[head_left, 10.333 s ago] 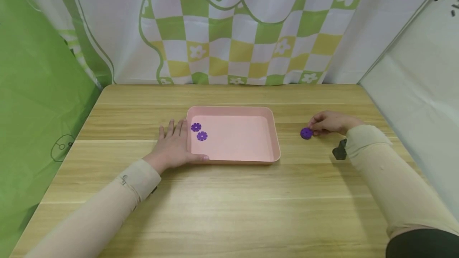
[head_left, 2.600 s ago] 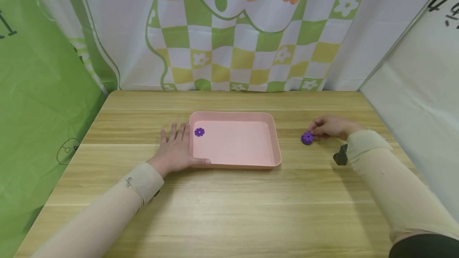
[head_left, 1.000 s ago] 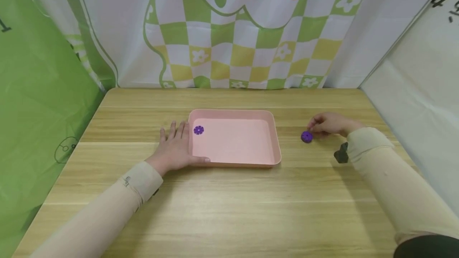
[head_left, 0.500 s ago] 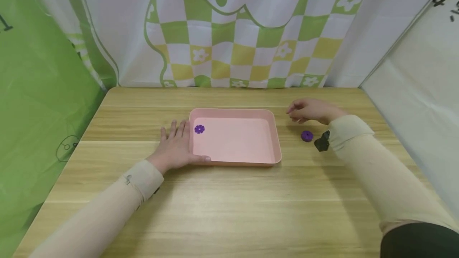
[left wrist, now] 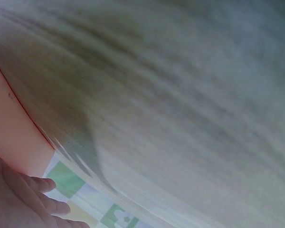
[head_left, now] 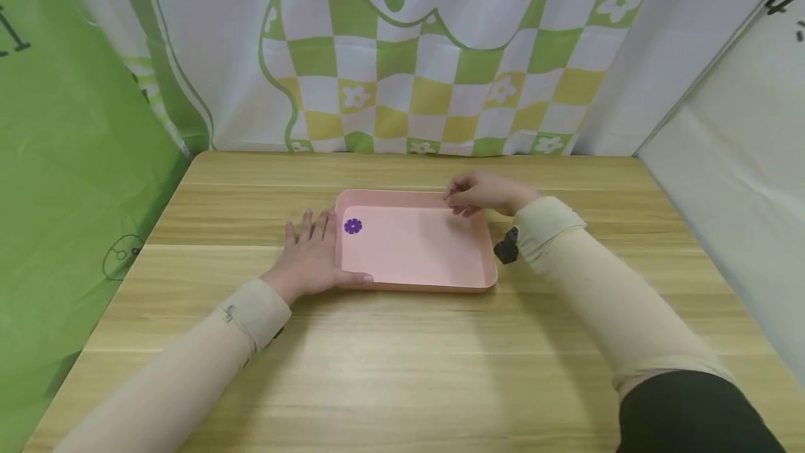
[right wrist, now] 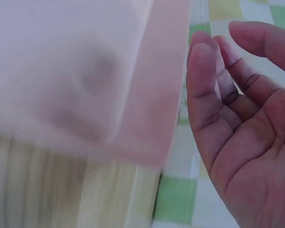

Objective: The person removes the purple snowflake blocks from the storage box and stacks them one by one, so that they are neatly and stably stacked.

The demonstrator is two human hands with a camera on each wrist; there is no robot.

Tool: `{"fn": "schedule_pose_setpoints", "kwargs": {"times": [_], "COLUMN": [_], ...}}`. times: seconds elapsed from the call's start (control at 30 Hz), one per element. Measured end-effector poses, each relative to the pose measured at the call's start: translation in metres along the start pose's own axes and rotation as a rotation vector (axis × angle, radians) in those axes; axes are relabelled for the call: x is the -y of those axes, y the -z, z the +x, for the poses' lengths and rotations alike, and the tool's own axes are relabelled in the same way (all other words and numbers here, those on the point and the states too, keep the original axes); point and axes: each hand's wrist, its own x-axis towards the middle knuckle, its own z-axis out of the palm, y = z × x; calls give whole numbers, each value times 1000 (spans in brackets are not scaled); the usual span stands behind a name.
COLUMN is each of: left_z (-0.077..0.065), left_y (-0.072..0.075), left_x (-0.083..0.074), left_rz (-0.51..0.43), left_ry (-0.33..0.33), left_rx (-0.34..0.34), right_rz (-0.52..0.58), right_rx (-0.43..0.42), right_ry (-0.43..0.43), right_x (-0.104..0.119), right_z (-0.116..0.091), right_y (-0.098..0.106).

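A pink tray lies on the wooden table, holding one purple notched disc near its left wall. My left hand rests against the tray's left side, fingers spread, thumb along the front rim; in the left wrist view, part of that hand shows at the lower left. Over the tray's back right corner hovers my right hand, its fingers loosely bent. The right wrist view shows nothing between the thumb and fingers of that hand. The stack of purple discs right of the tray is hidden behind my right cuff.
The wooden table extends around the tray. A checked curtain hangs at its back edge, with a green sheet at the left and a white one at the right. A black wrist device hangs below my right cuff.
Ten seconds ago the tray held two discs; now it holds one, and the stack had grown taller by 2.6 seconds ago. My right hand has left the stack and moved left over the tray.
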Motion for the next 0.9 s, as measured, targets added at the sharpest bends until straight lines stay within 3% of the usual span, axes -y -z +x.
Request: {"fn": "schedule_pose_setpoints", "kwargs": {"times": [0.3,0.7,0.9], "left_z": [0,0,1], "left_y": [0,0,0], "left_x": [-1,-1,1], "left_rz": [-4,-9,-3], "left_ry": [7,14,6], "left_rx": [0,5,3], "right_rz": [-19,-64,-159], "right_rx": [46,39,24], "right_ry": [17,24,9], "right_x": [19,47,58], "right_z": [30,58,73], "right_y": [-35,-73,-92]}}
